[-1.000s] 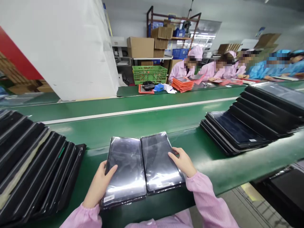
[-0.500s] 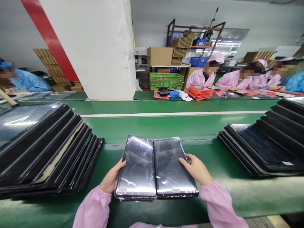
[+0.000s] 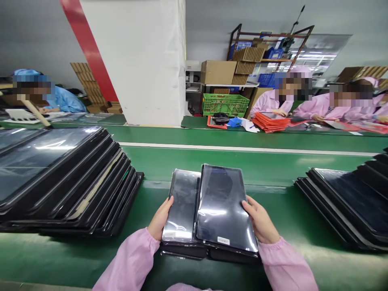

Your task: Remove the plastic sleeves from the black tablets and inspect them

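2 film-wrapped dark tablets sit side by side at the near edge of the green bench point(image 3: 212, 161), right in front of the person. The left hand point(image 3: 160, 220) curls around the outer long edge of the left tablet point(image 3: 182, 206), thumb on top of the glossy wrap and fingers tucked beneath. The right hand point(image 3: 260, 222) grips the outer long edge of the right tablet point(image 3: 224, 206) the same way, thumb pressed on its face. The right tablet is tilted up at its far end and its inner edge overlaps the inner edge of the left one, so the 2 touch along the middle. Each carries a small white label near its near end. A darker layer shows under their near ends; whether that is loose wrap or something else is hard to tell. To the left, just beside the left forearm, lies a fanned stack of black trays point(image 3: 60, 182); a second fanned stack point(image 3: 348, 202) lies to the right, well apart from the right hand. Across the bench, people in pink coats sit by an orange pile point(image 3: 269, 121), near a green crate point(image 3: 224, 104).
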`<state>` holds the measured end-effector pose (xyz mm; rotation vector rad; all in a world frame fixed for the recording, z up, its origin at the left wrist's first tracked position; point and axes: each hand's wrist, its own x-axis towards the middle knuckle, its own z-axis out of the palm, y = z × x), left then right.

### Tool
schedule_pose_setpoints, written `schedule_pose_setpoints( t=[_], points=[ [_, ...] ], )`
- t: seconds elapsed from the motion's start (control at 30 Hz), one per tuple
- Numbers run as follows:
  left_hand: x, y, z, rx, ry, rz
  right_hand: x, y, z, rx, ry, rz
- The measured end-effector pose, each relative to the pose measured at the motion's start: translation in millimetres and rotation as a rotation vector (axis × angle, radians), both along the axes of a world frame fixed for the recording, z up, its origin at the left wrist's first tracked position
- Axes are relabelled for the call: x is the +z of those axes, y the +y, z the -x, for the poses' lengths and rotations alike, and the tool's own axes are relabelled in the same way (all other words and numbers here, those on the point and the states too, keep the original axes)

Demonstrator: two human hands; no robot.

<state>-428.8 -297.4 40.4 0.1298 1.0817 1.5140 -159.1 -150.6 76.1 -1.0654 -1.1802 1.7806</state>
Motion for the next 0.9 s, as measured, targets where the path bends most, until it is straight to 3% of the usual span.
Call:
schedule_pose_setpoints(
  t=[0.23,0.4,0.53,0.6,0.73,0.9],
  points=[
    [2.7,26,-22,0.051,0.232,-0.313,2.8,-10,45,-0.005,0.026,-0.113],
    [10.2,30,-25,0.057,0.375,-0.327,8.3,-19,63,-0.239,-0.026,-0.392],
    [3.0,29,-13,-0.032,0.359,-0.348,1.7,-19,73,-0.399,0.014,-0.554],
    [-6.7,29,-5,-0.014,0.355,-0.329,-4.5,-17,74,-0.328,0.005,-0.603],
    [-26.8,25,1,0.135,0.417,-0.248,-12.9,-16,69,0.011,-0.143,-0.570],
    [-32.6,10,-12,0.284,0.497,-0.279,-11.0,-17,67,0.165,-0.212,-0.563]
  ],
)
